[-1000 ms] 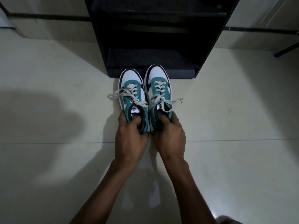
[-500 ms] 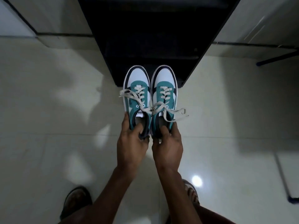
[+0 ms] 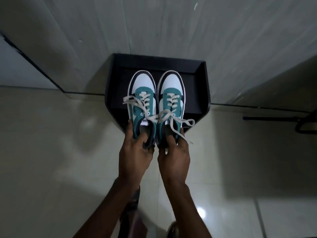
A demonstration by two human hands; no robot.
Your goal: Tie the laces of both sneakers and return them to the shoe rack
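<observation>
Two teal, white and black sneakers are held side by side in the air, toes pointing away from me. My left hand (image 3: 135, 150) grips the heel of the left sneaker (image 3: 143, 98), thumb inside the opening. My right hand (image 3: 174, 152) holds the heel of the right sneaker (image 3: 171, 98) the same way. Cream laces are tied in bows, with loops hanging out to both sides. Both shoes hover over the top of the black shoe rack (image 3: 204, 86), which I see from above.
The rack stands against a pale wall with a dark skirting line. Glossy cream floor tiles spread on both sides. A dark rod-like object (image 3: 274, 118) lies on the floor at the right. My feet show at the bottom edge.
Both hands have lifted the sneakers off the floor and raised them above the rack's top. The view has risen, so the rack is seen from above.
</observation>
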